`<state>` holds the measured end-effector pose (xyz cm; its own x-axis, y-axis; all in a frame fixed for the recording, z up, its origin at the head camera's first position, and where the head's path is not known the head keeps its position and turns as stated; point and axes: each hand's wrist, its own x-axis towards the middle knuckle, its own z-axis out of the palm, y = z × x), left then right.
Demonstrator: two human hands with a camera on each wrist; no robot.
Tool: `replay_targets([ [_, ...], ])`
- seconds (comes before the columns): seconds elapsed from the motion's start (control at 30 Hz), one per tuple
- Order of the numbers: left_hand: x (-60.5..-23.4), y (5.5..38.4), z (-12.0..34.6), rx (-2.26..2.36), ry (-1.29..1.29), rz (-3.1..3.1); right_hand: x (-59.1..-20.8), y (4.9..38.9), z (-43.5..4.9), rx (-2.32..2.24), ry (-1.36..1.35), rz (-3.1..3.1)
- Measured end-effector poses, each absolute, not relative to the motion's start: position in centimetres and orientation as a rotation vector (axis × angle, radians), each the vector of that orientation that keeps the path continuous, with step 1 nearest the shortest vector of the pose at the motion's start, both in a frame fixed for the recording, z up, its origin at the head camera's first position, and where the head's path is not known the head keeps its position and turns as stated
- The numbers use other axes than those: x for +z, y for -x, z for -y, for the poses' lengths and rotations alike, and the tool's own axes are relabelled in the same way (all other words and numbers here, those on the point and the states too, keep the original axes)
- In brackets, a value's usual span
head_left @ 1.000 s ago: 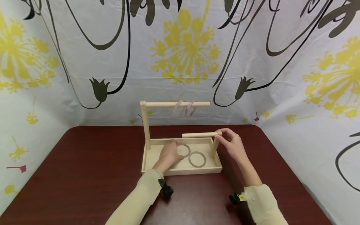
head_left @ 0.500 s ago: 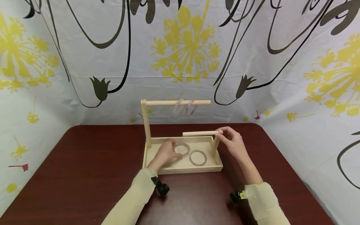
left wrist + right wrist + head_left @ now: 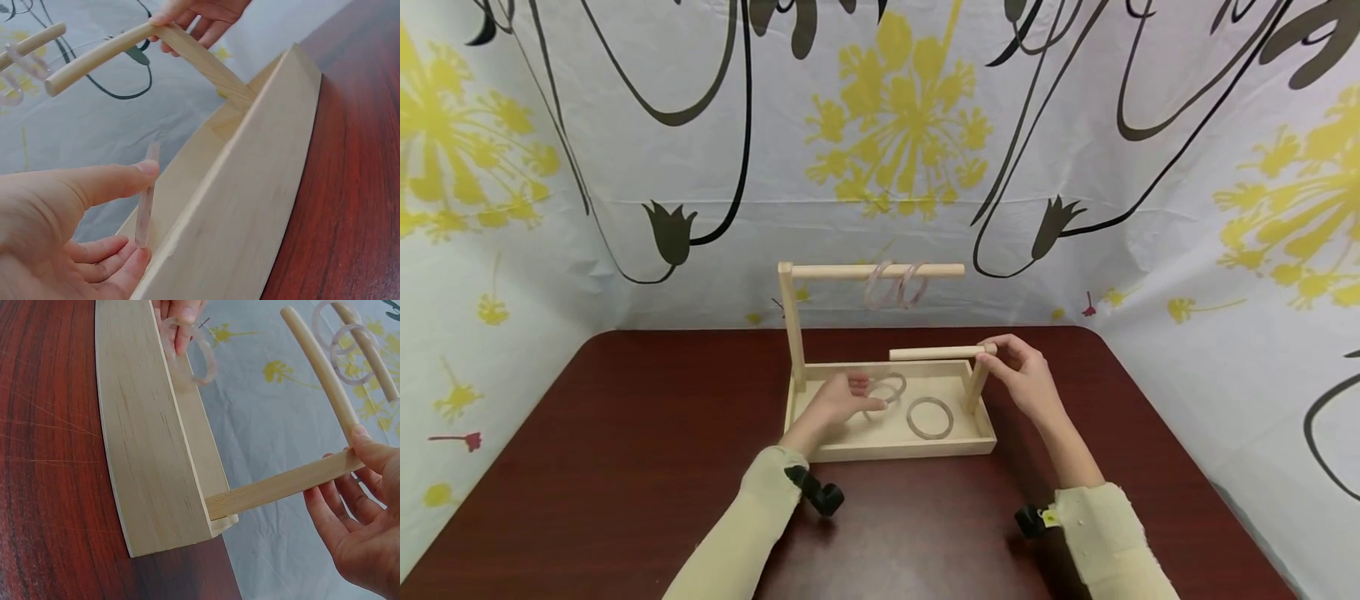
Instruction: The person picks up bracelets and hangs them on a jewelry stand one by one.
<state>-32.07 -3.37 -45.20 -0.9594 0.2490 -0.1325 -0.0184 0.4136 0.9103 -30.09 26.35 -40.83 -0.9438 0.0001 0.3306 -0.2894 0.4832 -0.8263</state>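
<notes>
My left hand (image 3: 835,402) pinches a pale translucent bangle (image 3: 147,200) between thumb and fingertips, tilted up over the wooden tray (image 3: 902,451). Flat on the tray floor, to its right, lies a second bangle (image 3: 931,437). My right hand (image 3: 1024,379) grips the top of the short post (image 3: 281,487), where the lower dowel (image 3: 932,353) joins it and points left. Two more bangles (image 3: 925,287) hang from the upper dowel (image 3: 835,272), which the tall post (image 3: 793,333) carries at the tray's left end.
The tray stands on a dark red-brown table (image 3: 625,467), near its far edge. Behind and at both sides hangs a white cloth (image 3: 745,167) with yellow and dark plant prints. A small black camera (image 3: 820,492) is strapped to each wrist.
My left hand has drawn back slightly leftward and tilted the bangle up, away from the other one in the tray. The right hand keeps its grip on the short post's top.
</notes>
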Motion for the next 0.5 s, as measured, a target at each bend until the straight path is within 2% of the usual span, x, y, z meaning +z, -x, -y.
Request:
replay_targets([
  [0.5, -44.7, 32.1, 5.0, 1.778, -0.211, -2.271, -40.5, 29.7, -26.1, 1.48, -0.248, 2.436],
])
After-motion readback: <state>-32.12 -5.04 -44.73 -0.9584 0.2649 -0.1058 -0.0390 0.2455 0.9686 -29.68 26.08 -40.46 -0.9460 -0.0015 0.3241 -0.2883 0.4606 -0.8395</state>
